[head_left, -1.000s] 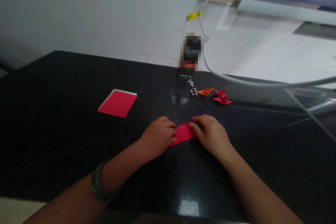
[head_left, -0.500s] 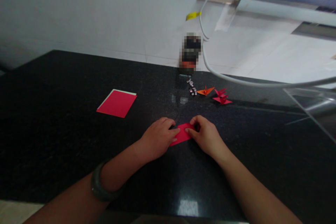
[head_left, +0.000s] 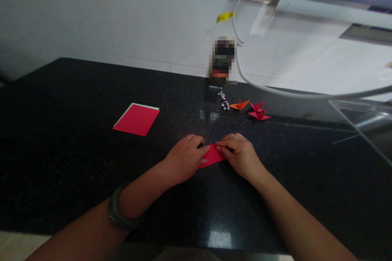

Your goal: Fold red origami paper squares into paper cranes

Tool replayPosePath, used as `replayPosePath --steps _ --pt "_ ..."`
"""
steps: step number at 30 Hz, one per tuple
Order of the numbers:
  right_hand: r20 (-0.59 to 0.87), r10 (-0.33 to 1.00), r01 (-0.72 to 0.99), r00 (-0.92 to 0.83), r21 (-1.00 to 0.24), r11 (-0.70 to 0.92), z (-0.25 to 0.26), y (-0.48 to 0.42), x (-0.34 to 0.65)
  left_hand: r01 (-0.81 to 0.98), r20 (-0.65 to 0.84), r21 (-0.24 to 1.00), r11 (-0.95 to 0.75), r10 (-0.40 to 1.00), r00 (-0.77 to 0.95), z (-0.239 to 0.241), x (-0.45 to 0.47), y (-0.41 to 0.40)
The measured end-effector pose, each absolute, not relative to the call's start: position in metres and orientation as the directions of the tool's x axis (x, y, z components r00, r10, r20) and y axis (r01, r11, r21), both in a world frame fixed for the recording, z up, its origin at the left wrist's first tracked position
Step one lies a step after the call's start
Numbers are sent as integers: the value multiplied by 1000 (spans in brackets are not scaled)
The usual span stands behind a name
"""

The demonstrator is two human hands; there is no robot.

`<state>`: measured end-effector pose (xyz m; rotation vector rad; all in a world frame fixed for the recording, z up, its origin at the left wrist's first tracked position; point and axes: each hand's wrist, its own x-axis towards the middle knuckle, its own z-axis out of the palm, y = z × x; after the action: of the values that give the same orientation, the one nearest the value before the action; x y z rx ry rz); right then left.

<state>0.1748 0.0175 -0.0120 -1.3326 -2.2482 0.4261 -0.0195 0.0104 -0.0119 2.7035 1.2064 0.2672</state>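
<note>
A small folded piece of red paper (head_left: 213, 156) lies on the black countertop (head_left: 76, 163) between my hands. My left hand (head_left: 186, 157) grips its left end, thumb on top; part of the paper is hidden under the fingers. Pinched at the upper right edge, the paper is also in my right hand (head_left: 240, 154), thumb and fingertips close together. Beyond my right hand stand an orange paper crane (head_left: 240, 105) and red paper cranes (head_left: 259, 115). To the left lies a stack of square paper (head_left: 136, 120), red on top with a pale edge showing.
A blurred-out upright object (head_left: 223, 61) leans at the wall, with a beaded strap (head_left: 223, 101) in front. A white cable (head_left: 275, 91) loops along the wall at right. A clear plastic edge (head_left: 358, 130) is at the far right.
My right hand's fingers have shifted left along the paper's upper edge and come closer to the left thumb. My left hand has stayed almost in place.
</note>
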Motion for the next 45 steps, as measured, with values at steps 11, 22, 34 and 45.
replayPosePath --steps 11,22,34,45 --pt "206 825 736 -527 -376 564 -2 4 178 718 114 221 -660 749 653 -15 -20 9" --pt "303 643 647 -703 -102 756 -20 -1 196 722 114 183 -668 744 659 -16 -20 9" --pt "252 629 617 -735 -136 775 -15 5 197 730 100 189 -657 752 651 -15 -18 8" --pt "271 618 603 -738 -146 784 -13 8 198 730 84 227 -645 760 645 -15 -18 8"
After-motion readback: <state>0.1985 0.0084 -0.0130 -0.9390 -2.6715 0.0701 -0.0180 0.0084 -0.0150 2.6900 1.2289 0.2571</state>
